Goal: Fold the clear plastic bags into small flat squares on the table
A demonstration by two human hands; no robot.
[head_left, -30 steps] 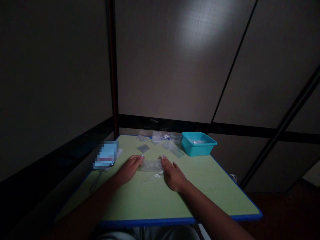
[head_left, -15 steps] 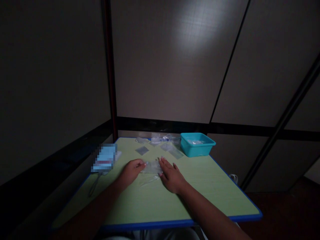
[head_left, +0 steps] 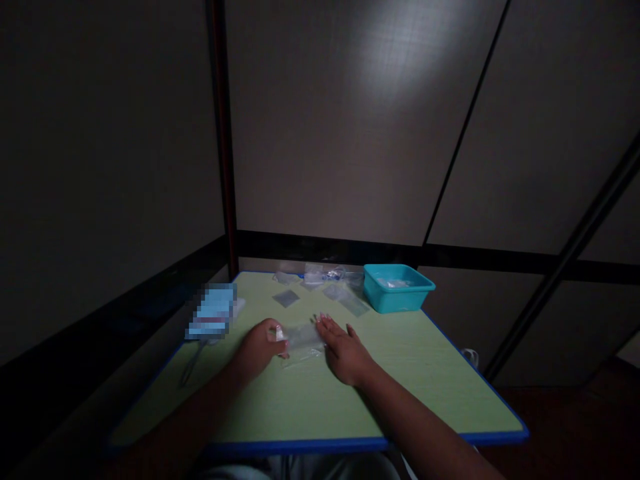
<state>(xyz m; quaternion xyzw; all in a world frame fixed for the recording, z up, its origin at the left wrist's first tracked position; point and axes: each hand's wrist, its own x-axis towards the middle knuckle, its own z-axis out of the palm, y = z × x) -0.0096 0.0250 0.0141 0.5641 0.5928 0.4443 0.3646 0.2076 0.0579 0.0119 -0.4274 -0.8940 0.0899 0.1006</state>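
A clear plastic bag point(head_left: 304, 338) lies on the light green table point(head_left: 300, 407) between my hands. At its left end my left hand point(head_left: 260, 348) has thumb and fingers closed on the plastic. My right hand point(head_left: 345, 350) rests palm down with outstretched fingers on the bag's right end, pressing it to the tabletop. A loose transparent flap shows along the bag's near side. What the bag contains, if anything, cannot be made out.
At the back right stands a turquoise basket point(head_left: 397, 300) with clear plastic inside. A dark flat square point(head_left: 286, 298) and several clear bags point(head_left: 345, 297) lie toward the back edge. A blurred blue item point(head_left: 213, 312) with a strap is at the left edge.
My left thumb and fingers have shifted slightly toward me on the bag's left end, and more of the plastic shows flat. My right hand has hardly moved. The view has shifted slightly.
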